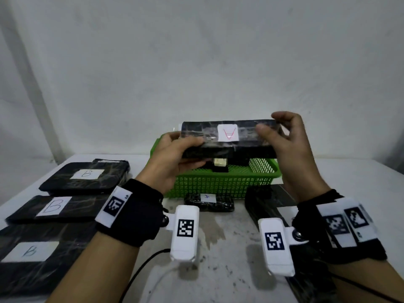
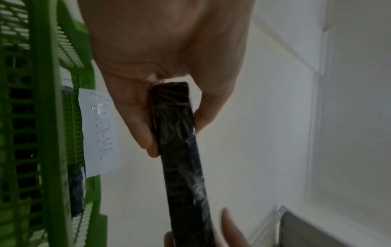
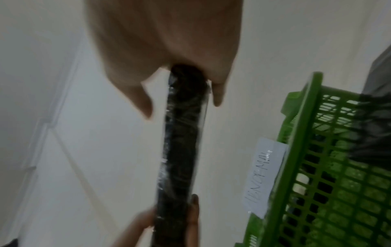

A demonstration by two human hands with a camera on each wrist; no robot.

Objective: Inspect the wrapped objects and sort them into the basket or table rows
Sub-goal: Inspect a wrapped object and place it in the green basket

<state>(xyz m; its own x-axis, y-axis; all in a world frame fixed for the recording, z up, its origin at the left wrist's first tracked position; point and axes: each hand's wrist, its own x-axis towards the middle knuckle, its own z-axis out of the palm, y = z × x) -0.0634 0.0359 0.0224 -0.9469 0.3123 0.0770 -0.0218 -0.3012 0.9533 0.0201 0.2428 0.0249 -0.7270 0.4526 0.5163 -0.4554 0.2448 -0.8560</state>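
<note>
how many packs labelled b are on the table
3, in a row on the left: far, middle, near. Others may be hidden by the arms.

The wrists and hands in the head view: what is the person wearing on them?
Both hands, left hand and right hand, are bare. Each wrist has a black strap with white square-code tags and a white camera block; dark cables trail down.

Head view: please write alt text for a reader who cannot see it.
Both hands, left hand and right hand, hold a black wrapped object with a white label above a green basket. Three wrapped objects labelled B lie on the table at the left.
</note>
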